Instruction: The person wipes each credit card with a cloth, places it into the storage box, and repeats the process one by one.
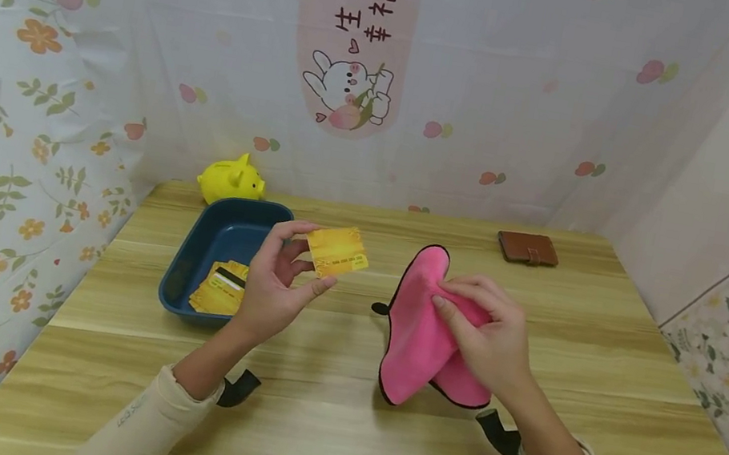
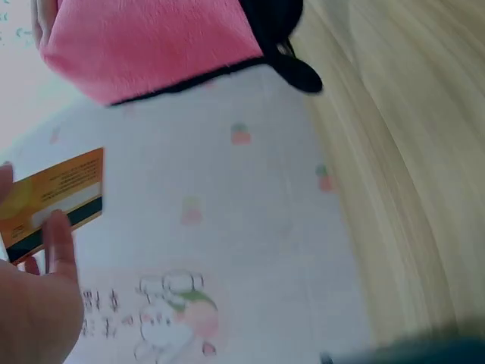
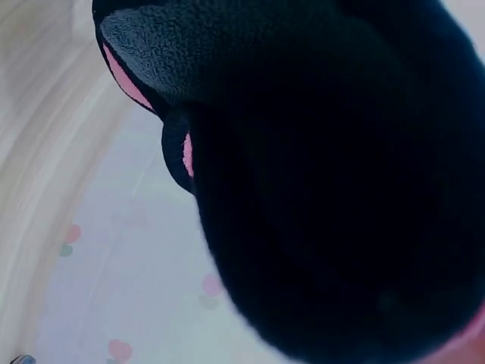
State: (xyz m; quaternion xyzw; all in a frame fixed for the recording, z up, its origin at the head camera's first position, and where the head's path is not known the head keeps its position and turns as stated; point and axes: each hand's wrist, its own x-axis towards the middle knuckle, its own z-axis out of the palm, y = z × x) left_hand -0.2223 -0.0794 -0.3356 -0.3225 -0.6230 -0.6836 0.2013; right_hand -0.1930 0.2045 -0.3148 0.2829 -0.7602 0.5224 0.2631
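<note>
My left hand [image 1: 269,288] pinches a gold bank card [image 1: 339,249] by its edges, held up over the table right of a blue bin [image 1: 178,272]. In the left wrist view the back of the card [image 2: 76,178] shows a dark stripe, with a finger against it. The right hand [image 1: 498,341] bunches a pink cleaning cloth [image 1: 416,326] with black edging between thumb and fingers; its lower part hangs in folds. The cloth's dark grey underside [image 3: 250,53] fills most of the right wrist view and hides the right hand there. A black hanging loop [image 1: 380,308] sticks out at the cloth's left.
Several gold cards [image 1: 216,297] lie in the near part of the bin. A yellow piggy bank [image 1: 230,179] stands behind it. At the back right a brown wallet-like case [image 1: 527,248] lies on the wooden table [image 1: 314,430]. A printed curtain [image 1: 507,82] hangs behind.
</note>
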